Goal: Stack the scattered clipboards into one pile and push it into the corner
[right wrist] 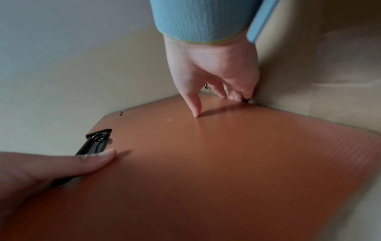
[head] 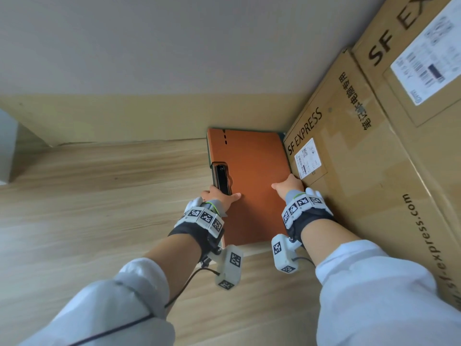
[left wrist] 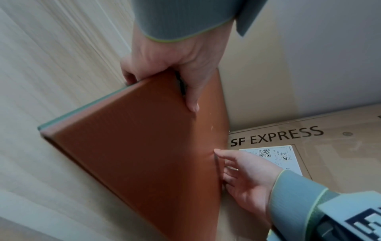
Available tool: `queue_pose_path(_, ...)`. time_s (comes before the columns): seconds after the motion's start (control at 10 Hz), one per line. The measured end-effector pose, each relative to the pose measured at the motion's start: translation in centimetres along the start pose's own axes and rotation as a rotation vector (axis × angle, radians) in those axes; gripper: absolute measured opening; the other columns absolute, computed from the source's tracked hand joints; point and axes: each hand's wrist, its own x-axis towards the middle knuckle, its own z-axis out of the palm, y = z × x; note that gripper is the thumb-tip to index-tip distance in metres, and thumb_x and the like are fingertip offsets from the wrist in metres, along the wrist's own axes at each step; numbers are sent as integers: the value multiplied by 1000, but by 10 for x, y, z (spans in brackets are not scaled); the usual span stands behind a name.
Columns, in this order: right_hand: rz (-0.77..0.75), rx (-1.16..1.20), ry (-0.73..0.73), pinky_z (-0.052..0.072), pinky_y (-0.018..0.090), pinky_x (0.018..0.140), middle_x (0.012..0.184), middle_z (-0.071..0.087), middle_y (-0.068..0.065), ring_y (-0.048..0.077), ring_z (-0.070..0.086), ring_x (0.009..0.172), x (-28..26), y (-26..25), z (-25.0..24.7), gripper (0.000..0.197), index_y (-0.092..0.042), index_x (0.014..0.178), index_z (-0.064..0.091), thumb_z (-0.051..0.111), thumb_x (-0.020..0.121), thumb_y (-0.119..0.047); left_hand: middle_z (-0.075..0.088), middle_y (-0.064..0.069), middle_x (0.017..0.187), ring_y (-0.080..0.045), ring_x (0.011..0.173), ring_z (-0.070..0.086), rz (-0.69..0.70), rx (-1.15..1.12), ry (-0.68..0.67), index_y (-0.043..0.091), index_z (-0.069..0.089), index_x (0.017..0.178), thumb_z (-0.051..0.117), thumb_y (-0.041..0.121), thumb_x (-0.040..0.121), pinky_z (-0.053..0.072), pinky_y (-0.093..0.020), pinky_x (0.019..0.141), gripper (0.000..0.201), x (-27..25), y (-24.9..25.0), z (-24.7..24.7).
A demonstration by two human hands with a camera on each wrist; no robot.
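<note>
A pile of clipboards, with an orange clipboard (head: 252,176) on top, lies flat on the wooden floor in the corner between the wall and a cardboard box. A green edge (left wrist: 82,109) of a lower board shows under the orange one. The top board's black clip (head: 222,178) sits at its left edge. My left hand (head: 219,197) grips that left edge just near of the clip, thumb on top, fingers curled round the side. My right hand (head: 289,186) holds the right edge, thumb on the orange face, fingers down in the gap beside the box.
A large SF Express cardboard box (head: 349,158) stands tight along the pile's right side, with a second box (head: 411,58) behind it. The beige skirting and wall (head: 124,116) run along the far side. Wooden floor (head: 99,196) stretches to the left and toward me.
</note>
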Motion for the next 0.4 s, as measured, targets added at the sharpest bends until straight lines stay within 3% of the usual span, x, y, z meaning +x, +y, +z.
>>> queue_pose_path(0.2, -70, -34, -17, 38, 38, 105, 152, 33, 10, 32, 39, 135, -8, 2, -5, 63, -11, 148, 23, 50, 92, -20, 39, -16, 139, -35, 128, 44, 15, 27, 0, 15, 35, 141, 60, 62, 74, 36, -44, 108, 86, -6, -4, -7)
queue_pose_path(0.4, -261, -15, -10, 40, 34, 102, 139, 52, 9, 30, 50, 124, -32, -5, -8, 41, -12, 132, 52, 47, 92, -13, 26, -16, 148, -38, 132, 40, 89, 42, 1, 24, 22, 149, 58, 56, 79, 40, -49, 107, 85, -17, -27, -34)
